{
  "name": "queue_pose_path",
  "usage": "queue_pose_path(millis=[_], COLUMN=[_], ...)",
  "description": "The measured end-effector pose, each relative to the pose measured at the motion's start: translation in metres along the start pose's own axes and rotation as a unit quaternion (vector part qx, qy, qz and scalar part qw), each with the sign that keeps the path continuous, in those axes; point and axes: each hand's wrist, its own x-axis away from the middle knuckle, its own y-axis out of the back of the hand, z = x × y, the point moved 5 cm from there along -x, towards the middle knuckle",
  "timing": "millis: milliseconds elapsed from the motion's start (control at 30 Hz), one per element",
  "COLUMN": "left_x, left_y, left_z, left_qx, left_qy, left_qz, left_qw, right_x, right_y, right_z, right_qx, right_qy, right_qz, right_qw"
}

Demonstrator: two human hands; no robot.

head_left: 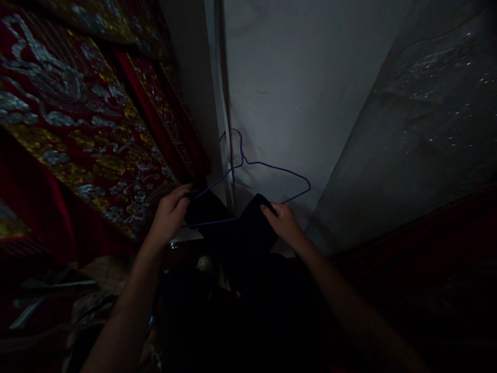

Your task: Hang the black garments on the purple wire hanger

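Observation:
A purple wire clothes hanger (277, 167) hangs by its hook from a thin pale upright strip (228, 150) against the wall. Dark cloth, apparently a black garment (252, 233), lies over part of the hanger's lower bar. My left hand (171, 211) grips the garment's left edge, close to the hanger's left arm. On the other side, my right hand (281, 220) pinches the garment's right part between thumb and fingers, below the hanger's right end. The garment's lower part merges into shadow, so its shape is hidden.
Red cloth with silver and gold embroidery (97, 114) hangs at the left. A pale wall (303, 77) stands ahead, with sheer glittery fabric or plastic (435, 119) at the right. Dim clutter (101, 280) lies at the lower left, and a small round pale object (204, 264) sits below the hanger.

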Motion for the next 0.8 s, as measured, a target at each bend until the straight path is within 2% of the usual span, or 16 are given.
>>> queue_pose_path(millis=[100,200,300,400,500,633,700,800], left_x=[0.000,0.017,0.042,0.059,0.058,0.032,0.013,-0.015], left_y=[0.008,0.011,0.010,0.013,0.024,0.028,0.017,-0.012], left_z=[0.004,0.026,0.046,0.050,0.036,0.000,-0.016,-0.030], left_qx=[-0.039,-0.079,-0.097,-0.105,-0.114,-0.106,-0.092,-0.063], left_qy=[-0.012,0.017,0.042,0.036,0.003,-0.062,-0.089,-0.110], left_qz=[0.014,0.064,0.106,0.108,0.053,-0.025,-0.027,0.012], left_qw=[0.999,0.995,0.989,0.988,0.992,0.992,0.991,0.992], right_x=[-0.001,-0.003,-0.002,-0.001,0.000,0.007,0.014,0.022], right_y=[0.012,0.021,0.018,0.009,0.000,-0.011,-0.018,-0.028], right_z=[0.000,-0.003,-0.007,-0.010,-0.010,-0.002,0.004,0.010], right_qx=[-0.006,-0.007,0.003,0.019,0.012,0.006,-0.003,-0.011], right_qy=[0.010,0.003,0.000,-0.001,-0.005,-0.005,-0.004,0.003], right_qz=[-0.051,-0.059,-0.039,-0.039,-0.029,-0.007,-0.003,-0.003], right_qw=[0.999,0.998,0.999,0.999,0.999,1.000,1.000,1.000])
